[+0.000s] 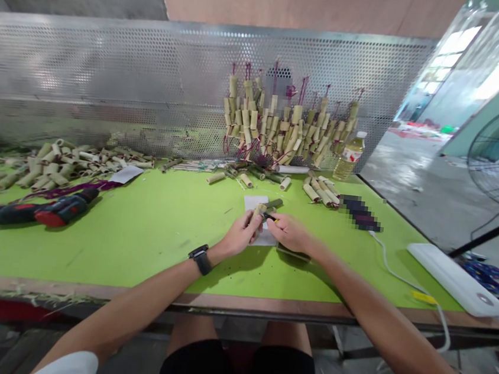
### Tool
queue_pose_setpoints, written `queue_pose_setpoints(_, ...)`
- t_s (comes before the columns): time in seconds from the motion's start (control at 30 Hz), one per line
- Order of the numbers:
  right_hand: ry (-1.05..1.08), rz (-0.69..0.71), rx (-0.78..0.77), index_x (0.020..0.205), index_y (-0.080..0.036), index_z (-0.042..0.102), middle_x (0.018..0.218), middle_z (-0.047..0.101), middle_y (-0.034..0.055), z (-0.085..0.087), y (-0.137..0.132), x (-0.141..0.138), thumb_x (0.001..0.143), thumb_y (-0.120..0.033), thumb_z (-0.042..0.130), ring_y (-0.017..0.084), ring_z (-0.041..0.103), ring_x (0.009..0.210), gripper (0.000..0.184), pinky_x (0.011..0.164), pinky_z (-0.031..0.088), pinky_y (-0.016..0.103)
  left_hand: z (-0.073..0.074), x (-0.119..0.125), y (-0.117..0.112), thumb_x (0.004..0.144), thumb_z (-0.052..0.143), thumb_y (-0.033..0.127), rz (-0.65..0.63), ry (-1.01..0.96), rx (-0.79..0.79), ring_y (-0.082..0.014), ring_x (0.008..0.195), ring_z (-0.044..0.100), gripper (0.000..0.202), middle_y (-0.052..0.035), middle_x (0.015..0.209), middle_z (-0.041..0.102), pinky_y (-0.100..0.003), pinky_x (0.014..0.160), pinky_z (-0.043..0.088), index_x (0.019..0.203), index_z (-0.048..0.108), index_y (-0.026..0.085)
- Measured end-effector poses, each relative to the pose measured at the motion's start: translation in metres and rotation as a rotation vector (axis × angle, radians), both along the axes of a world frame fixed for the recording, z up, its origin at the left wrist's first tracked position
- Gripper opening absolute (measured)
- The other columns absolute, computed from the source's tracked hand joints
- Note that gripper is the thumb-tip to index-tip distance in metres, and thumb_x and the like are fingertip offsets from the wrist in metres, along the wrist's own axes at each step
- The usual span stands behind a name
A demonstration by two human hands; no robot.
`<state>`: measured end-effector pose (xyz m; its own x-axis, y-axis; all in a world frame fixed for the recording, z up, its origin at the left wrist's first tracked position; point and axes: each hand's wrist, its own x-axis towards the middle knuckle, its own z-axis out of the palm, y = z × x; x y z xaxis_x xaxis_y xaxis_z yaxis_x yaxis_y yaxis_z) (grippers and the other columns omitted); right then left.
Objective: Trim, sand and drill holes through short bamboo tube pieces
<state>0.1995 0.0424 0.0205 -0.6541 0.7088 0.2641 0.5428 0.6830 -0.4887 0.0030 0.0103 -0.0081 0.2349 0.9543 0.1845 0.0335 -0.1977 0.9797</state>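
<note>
Head view: the person's left grip [239, 232] pinches a short bamboo piece [257, 210] between thumb and fingers, seemingly to keep it steady while the other hand works at it. The right grip [290, 233] is closed around a small dark tool [268, 217] with a yellow part, its front end meeting the bamboo between the two hands. What sort of tool it is cannot be told. Both grips sit close together over a white sheet [264, 238], perhaps laid there to protect the desk [135, 252]. A flat dark object [294, 255] lies just under the right grip, partly hidden. Far to the left of the left grip, loose bamboo pieces [50, 169] are heaped, probably to leave working room, with a power drill [62, 208] nearer. Beyond both grips, strung bamboo [277, 130] hangs against a perforated panel [155, 64], likely to keep the cords untangled.
</note>
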Motion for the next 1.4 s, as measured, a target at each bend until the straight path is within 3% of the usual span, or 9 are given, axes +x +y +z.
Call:
queue_pose_setpoints(0.2,-0.039,-0.026,0.054,0.052,-0.019,0.047,0.079,0.065,0.0055,0.001,0.001,-0.001,0.11,-0.031,0.042,0.011,0.041,0.06,0.06,0.061,0.033,0.032,0.007,-0.007,-0.001,0.104,0.053,0.064,0.151,0.298,0.154,-0.0151,0.065,0.055,0.046,-0.0018,0.077,0.064,-0.028,0.06,0.042,0.094,0.059,0.019)
queue_pose_setpoints(0.37,-0.098,-0.298,-0.004,0.051,-0.022,0.042,0.067,0.057,0.0046,0.007,0.022,0.021,0.11,-0.029,0.044,0.012,0.035,0.052,0.06,0.057,0.032,0.034,0.013,-0.004,-0.011,0.104,0.056,0.054,0.123,0.398,0.204,-0.017,0.069,0.059,0.037,-0.0044,0.083,0.071,-0.03,0.064,0.044,0.102,0.064,0.018)
queue_pose_setpoints(0.43,-0.075,-0.353,0.058,0.05,-0.023,0.039,0.063,0.053,0.0049,0.011,0.029,0.032,0.11,-0.031,0.044,0.013,0.035,0.052,0.061,0.056,0.031,0.035,0.012,-0.001,-0.011,0.103,0.059,0.057,0.082,0.349,0.169,-0.0159,0.066,0.059,0.039,-0.0052,0.083,0.073,-0.028,0.061,0.045,0.102,0.064,0.018)
queue_pose_setpoints(0.6,-0.016,-0.153,0.085,0.05,-0.022,0.036,0.072,0.058,0.0054,0.013,0.017,0.025,0.114,-0.038,0.036,0.012,0.041,0.056,0.065,0.06,0.036,0.031,0.005,-0.003,0.001,0.096,0.07,0.066,0.092,0.1,-0.059,-0.01,0.049,0.055,0.056,-0.0085,0.09,0.079,-0.025,0.048,0.044,0.117,0.062,0.015)
queue_pose_setpoints(0.77,-0.077,-0.052,0.059,0.049,-0.02,0.038,0.077,0.062,0.0064,0.006,0.0,0.006,0.111,-0.037,0.039,0.011,0.037,0.057,0.064,0.059,0.03,0.032,0.001,-0.006,0.007,0.085,0.076,0.077,0.069,-0.03,-0.075,-0.0076,0.046,0.057,0.07,-0.0119,0.096,0.081,-0.022,0.044,0.042,0.113,0.063,0.014)
queue_pose_setpoints(0.97,-0.086,-0.008,0.024,0.051,-0.02,0.041,0.082,0.065,0.008,0.002,0.001,0.004,0.109,-0.038,0.039,0.013,0.039,0.062,0.06,0.06,0.031,0.032,0.0,-0.004,0.005,0.081,0.08,0.076,0.068,-0.029,-0.048,-0.0072,0.045,0.056,0.073,-0.0102,0.093,0.08,-0.023,0.044,0.045,0.112,0.065,0.013)
queue_pose_setpoints(1.3,-0.114,-0.034,0.052,0.053,-0.02,0.044,0.082,0.065,0.008,-0.001,0.005,-0.001,0.109,-0.035,0.037,0.012,0.04,0.061,0.059,0.062,0.032,0.033,0.009,-0.007,0.004,0.096,0.075,0.056,0.107,0.079,-0.039,-0.0086,0.046,0.058,0.045,-0.0116,0.094,0.081,-0.023,0.044,0.049,0.103,0.066,0.013)
queue_pose_setpoints(1.4,-0.16,-0.21,0.018,0.057,-0.021,0.048,0.077,0.066,0.0081,0.003,0.019,0.013,0.11,-0.038,0.038,0.013,0.043,0.058,0.056,0.058,0.032,0.032,0.015,-0.004,-0.003,0.098,0.076,0.048,0.106,0.118,-0.068,-0.0087,0.045,0.058,0.038,-0.0117,0.096,0.082,-0.023,0.041,0.047,0.107,0.068,0.012)
